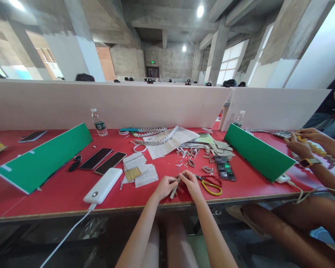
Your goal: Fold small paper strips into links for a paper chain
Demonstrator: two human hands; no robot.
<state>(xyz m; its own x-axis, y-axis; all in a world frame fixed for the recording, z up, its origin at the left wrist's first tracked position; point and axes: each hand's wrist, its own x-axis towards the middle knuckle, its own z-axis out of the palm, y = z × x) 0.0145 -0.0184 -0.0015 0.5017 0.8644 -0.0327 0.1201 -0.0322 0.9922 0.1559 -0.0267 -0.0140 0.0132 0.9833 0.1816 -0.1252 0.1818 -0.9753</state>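
Bright, even daylight comes from tall windows (229, 61) at right, helped by round ceiling lamps (200, 11). Shadows on the red worktop (58, 193) are soft. Wide-angle distortion bends pillars and edges outward. One small patch (225, 168) is pixelated.
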